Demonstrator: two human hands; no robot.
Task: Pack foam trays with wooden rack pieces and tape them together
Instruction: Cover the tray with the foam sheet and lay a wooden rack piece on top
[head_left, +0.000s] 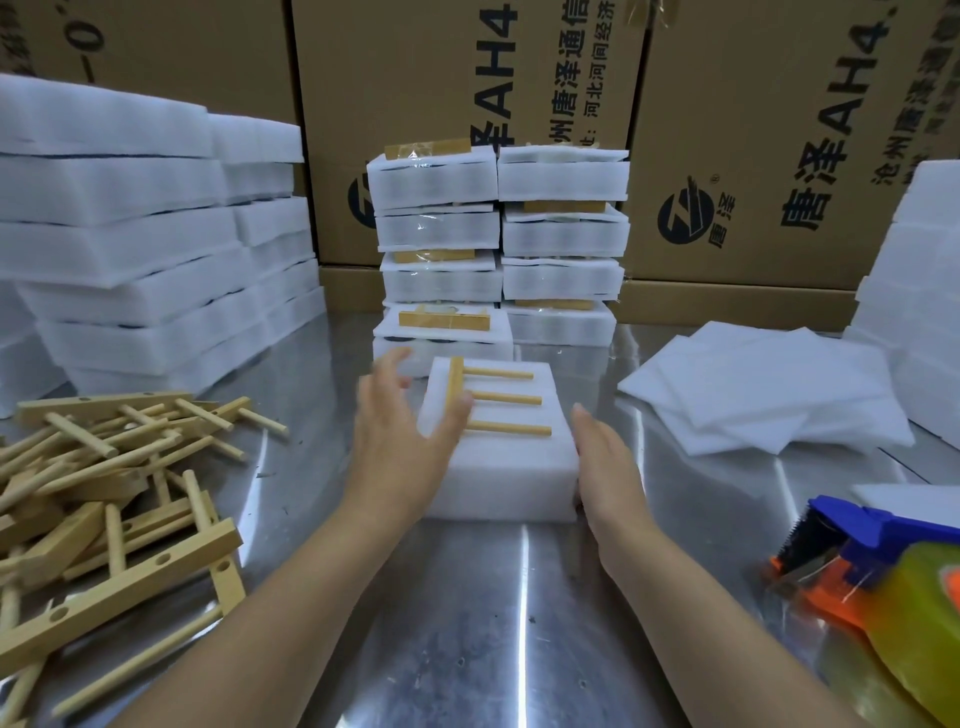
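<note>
Foam tray (498, 467): lies in the middle of the steel table (493, 597), just in front of the stacked taped packs (498, 234).
Wooden rack piece (493, 399): lies flat on the tray's top, its bar to the left and its three dowels pointing right.
Left hand (405, 431): fingers spread wide and straight over the tray's left edge, holding nothing. One fingertip reaches the bar, but I cannot tell if it presses.
Right hand (608, 462): fingers straight and close together, laid along the tray's right wall, gripping nothing.
Step in hand: probably seating the rack piece and squaring the tray.
Next move: likely a cover from the foam sheets (763, 395) on the right, laid over the piece without shifting it.
After that: the tape dispenser (872, 561) waits near right, untouched.
Supply: loose rack pieces (104, 493) are heaped at left.
</note>
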